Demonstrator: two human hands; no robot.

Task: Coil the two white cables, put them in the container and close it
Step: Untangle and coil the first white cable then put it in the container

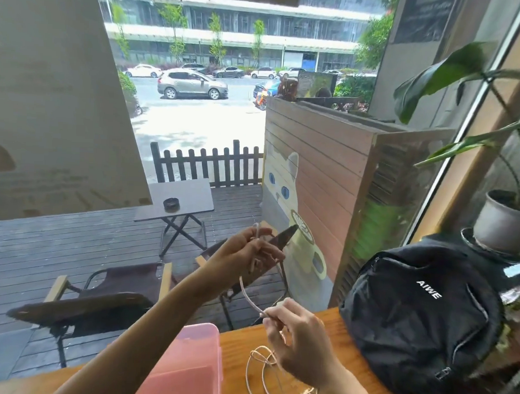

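Right now your left hand (245,252) is raised above the tabletop (330,340), fingers (258,241) clenched on one end of a white cable (248,290). Your right hand (295,339) sits lower, fingers pinched on the same cable further along. Rest of the cable, likely both of them, lies in loose loops (264,376) on the tabletop under your right wrist; can't separate the two. Pink container (185,368) is just left of the loops, lid on as far as I can tell.

Handling: cable looks light, thin, limp, with some spring, so loops will try to unwind. Grip near the plug end, feed slack through the right hand, keep each turn pinched.
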